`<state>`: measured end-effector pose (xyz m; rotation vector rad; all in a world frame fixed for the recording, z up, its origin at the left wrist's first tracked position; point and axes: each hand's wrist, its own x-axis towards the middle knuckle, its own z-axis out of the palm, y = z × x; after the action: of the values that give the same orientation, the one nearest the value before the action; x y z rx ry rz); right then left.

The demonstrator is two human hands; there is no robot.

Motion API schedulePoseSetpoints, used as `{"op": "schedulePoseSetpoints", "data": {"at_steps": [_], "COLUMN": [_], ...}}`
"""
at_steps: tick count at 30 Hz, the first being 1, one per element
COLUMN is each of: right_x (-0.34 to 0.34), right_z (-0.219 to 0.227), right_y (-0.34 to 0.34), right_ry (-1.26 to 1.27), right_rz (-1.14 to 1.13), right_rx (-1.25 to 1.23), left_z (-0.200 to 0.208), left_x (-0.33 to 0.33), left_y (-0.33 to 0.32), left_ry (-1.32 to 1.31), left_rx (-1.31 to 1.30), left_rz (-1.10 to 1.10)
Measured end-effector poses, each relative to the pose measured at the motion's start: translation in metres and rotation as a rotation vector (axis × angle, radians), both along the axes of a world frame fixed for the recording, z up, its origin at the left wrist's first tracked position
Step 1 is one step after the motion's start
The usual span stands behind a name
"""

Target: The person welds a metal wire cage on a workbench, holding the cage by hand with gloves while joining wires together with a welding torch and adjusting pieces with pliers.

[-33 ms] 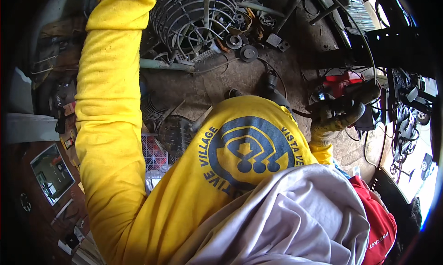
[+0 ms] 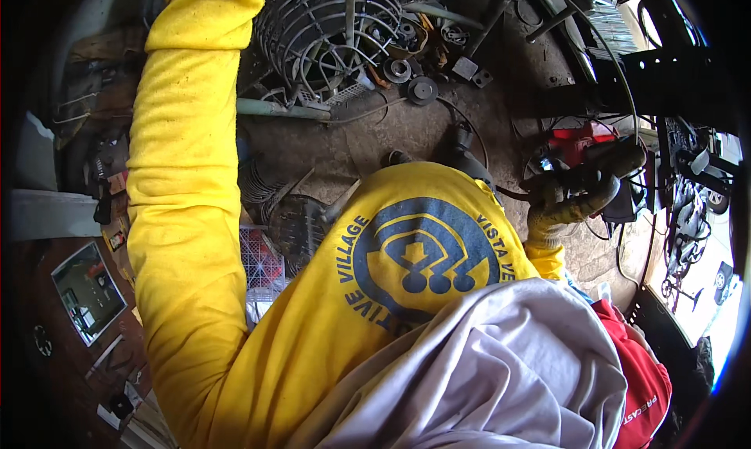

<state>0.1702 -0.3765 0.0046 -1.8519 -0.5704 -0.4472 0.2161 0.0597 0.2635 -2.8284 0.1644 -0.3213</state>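
My left arm, in a yellow sleeve (image 2: pixel 184 136), reaches up past the top edge, and the hand itself is out of the picture. On the right, my right hand (image 2: pixel 575 205) wears a dirty, dark-palmed work glove. Its fingers are closed round a dark cylindrical tool handle (image 2: pixel 623 158), whose kind I cannot make out in the shadow. A thin cable (image 2: pixel 626 81) runs up past the handle's end. Just beyond the hand is a red object (image 2: pixel 580 138), partly hidden by the handle.
A round wire cage (image 2: pixel 332 30) stands at the far middle. Metal discs (image 2: pixel 422 90), small blocks (image 2: pixel 465 67) and hoses lie on the brown floor (image 2: pixel 356 140). A white plastic crate (image 2: pixel 262 265) is beside my left arm. Dark perforated metal beams (image 2: pixel 665 70) stand at the right.
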Motion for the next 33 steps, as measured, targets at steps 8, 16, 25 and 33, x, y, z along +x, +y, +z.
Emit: {"op": "schedulePoseSetpoints", "data": {"at_steps": [8,16,25,33], "right_x": [0.027,0.048,0.06,0.057], "right_z": [-0.017,-0.045,-0.054,-0.064], "right_y": [-0.015,-0.028,-0.022,-0.022], "right_ry": [0.376,0.715,0.866,0.973], "right_rz": [0.121,0.281,0.38,0.4], "right_rx": [0.043,0.02,0.006,0.027], "left_z": [0.01,0.001,0.003,0.004], "left_x": [0.0,-0.005,-0.004,-0.002], "left_y": [-0.01,-0.002,-0.01,-0.012], "left_ry": [0.116,0.041,-0.088,-0.079], "left_rx": [-0.079,-0.161,-0.164,-0.106], "left_rz": [0.164,0.003,-0.084,-0.086]}}
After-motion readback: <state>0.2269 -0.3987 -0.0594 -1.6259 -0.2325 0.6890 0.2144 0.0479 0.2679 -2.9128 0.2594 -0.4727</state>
